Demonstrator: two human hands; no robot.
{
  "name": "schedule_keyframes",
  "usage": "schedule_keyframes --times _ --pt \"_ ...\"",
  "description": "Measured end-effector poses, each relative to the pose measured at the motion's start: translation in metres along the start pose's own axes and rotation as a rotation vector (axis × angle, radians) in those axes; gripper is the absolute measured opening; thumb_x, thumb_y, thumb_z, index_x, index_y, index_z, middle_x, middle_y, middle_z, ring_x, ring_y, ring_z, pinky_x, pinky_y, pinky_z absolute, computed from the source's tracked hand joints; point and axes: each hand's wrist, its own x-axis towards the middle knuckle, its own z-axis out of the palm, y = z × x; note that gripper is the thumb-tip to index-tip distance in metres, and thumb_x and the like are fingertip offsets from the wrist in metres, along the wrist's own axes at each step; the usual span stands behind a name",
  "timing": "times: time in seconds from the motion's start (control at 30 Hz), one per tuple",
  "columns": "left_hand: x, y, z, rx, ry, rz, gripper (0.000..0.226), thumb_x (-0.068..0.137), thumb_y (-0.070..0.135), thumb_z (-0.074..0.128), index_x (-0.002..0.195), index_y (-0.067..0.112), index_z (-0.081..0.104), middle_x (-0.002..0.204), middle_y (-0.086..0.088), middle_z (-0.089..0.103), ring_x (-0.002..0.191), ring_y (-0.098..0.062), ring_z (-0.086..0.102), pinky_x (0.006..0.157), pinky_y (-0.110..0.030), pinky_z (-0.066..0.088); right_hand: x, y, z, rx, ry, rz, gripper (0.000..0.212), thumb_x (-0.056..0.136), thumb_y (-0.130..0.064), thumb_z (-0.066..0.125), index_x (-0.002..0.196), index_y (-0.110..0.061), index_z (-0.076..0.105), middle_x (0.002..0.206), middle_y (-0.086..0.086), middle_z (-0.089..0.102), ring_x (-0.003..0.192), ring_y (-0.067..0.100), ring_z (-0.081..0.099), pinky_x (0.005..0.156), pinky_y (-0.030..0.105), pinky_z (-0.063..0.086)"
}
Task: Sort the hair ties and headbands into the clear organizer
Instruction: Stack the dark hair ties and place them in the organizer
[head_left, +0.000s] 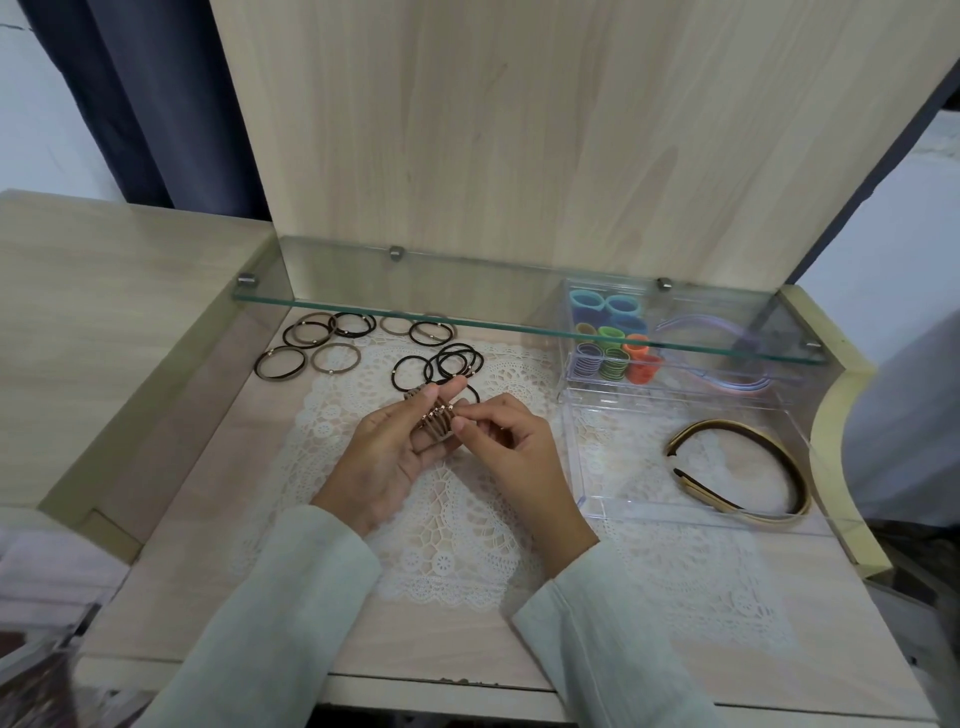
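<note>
My left hand (387, 452) holds a bunch of light brown hair ties (435, 422) looped around its fingers, palm up, over the lace mat. My right hand (506, 441) pinches the bunch at its small gold beads. Loose black hair ties (447, 364) lie just behind my hands, and more black and brown ties (306, 345) are scattered at the back left. The clear organizer (597, 499) stands to the right. Its front compartment holds a tan and black headband (748, 467). Its back compartments hold colourful ties (613, 343) and pastel headbands (727, 382).
A glass shelf (415, 306) spans the back of the recess just above the far ties and the organizer's rear. A white lace mat (457, 509) covers the wooden surface. Wooden walls enclose the recess left and right. A blurred clear container (41, 649) sits at the lower left.
</note>
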Motion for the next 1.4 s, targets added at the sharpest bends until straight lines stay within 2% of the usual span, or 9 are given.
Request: schedule_keyframes --times 0.2,0.4,0.53,0.63,0.73,0.87,1.07,1.23,1.4 --pt "-0.001 0.005 0.002 -0.044 0.01 -0.074 0.057 0.09 0.046 0.044 0.119 0.003 0.067 0.114 -0.023 0.069 0.108 -0.029 0.067 0.088 -0.033 0.057 -0.002 -0.002 0.001 0.03 0.005 0.051 0.013 0.085 -0.009 0.071 0.097 -0.01 0.076 0.083 0.005 0.054 0.073 0.01 0.047 0.068 0.017 0.04" --pt "-0.001 0.007 0.0 -0.075 0.014 -0.1 0.064 0.096 0.05 0.032 0.119 0.003 0.069 0.122 -0.029 0.063 0.12 -0.038 0.058 0.103 -0.043 0.049 -0.001 -0.003 0.001 0.009 -0.009 0.035 0.013 0.086 -0.01 0.07 0.096 -0.014 0.076 0.082 0.0 0.055 0.074 0.007 0.048 0.07 0.019 0.039" --pt "0.0 0.006 -0.001 -0.067 -0.014 -0.094 0.065 0.096 0.052 0.031 0.119 0.004 0.07 0.12 -0.029 0.064 0.107 -0.032 0.064 0.102 -0.041 0.048 -0.002 0.001 0.005 -0.058 -0.017 0.043 0.014 0.083 -0.022 0.065 0.092 -0.024 0.076 0.087 -0.004 0.054 0.09 0.014 0.05 0.084 0.028 0.04" --pt "0.0 0.006 -0.001 -0.07 -0.043 -0.099 0.067 0.093 0.054 0.032 0.119 0.005 0.07 0.115 -0.027 0.067 0.103 -0.03 0.065 0.106 -0.043 0.045 -0.001 0.0 0.007 -0.119 -0.054 0.054 0.018 0.079 -0.026 0.06 0.086 -0.038 0.072 0.091 -0.009 0.048 0.104 0.017 0.045 0.095 0.027 0.038" --pt "0.0 0.006 -0.003 -0.097 -0.059 -0.099 0.068 0.088 0.056 0.036 0.121 0.006 0.069 0.115 -0.028 0.066 0.111 -0.032 0.061 0.11 -0.046 0.04 0.0 0.0 0.007 -0.193 -0.104 0.031 0.019 0.077 -0.026 0.061 0.088 -0.039 0.07 0.092 -0.008 0.042 0.105 0.016 0.041 0.095 0.02 0.033" --pt "0.001 0.004 0.0 -0.148 -0.054 -0.073 0.065 0.088 0.054 0.037 0.115 0.006 0.072 0.113 -0.019 0.07 0.105 -0.022 0.066 0.106 -0.037 0.043 0.001 0.003 0.008 -0.244 -0.097 -0.011 0.023 0.076 -0.029 0.064 0.088 -0.048 0.07 0.095 -0.007 0.04 0.108 0.02 0.039 0.101 0.031 0.035" --pt "-0.003 0.007 0.004 -0.177 -0.034 -0.071 0.068 0.099 0.05 0.024 0.108 0.002 0.072 0.124 -0.008 0.068 0.105 -0.021 0.067 0.106 -0.038 0.041 0.0 0.002 0.007 -0.283 -0.146 0.008 0.019 0.079 -0.02 0.069 0.089 -0.036 0.071 0.097 -0.006 0.04 0.107 0.012 0.036 0.095 0.014 0.027" --pt "-0.005 0.008 0.006 -0.211 -0.015 -0.069 0.068 0.098 0.049 0.027 0.106 -0.003 0.07 0.127 -0.008 0.067 0.125 -0.024 0.057 0.112 -0.041 0.035 0.003 0.004 0.01 -0.284 -0.124 0.019 0.018 0.069 -0.038 0.064 0.085 -0.038 0.072 0.095 -0.01 0.04 0.109 0.016 0.037 0.1 0.025 0.033" --pt "-0.007 0.01 0.005 -0.248 -0.032 -0.063 0.067 0.097 0.049 0.03 0.105 -0.004 0.071 0.129 -0.009 0.065 0.126 -0.024 0.057 0.112 -0.037 0.037 0.004 0.003 0.011 -0.391 -0.178 0.041 0.019 0.075 -0.033 0.065 0.091 -0.033 0.075 0.096 -0.005 0.042 0.103 0.012 0.034 0.092 0.017 0.027"
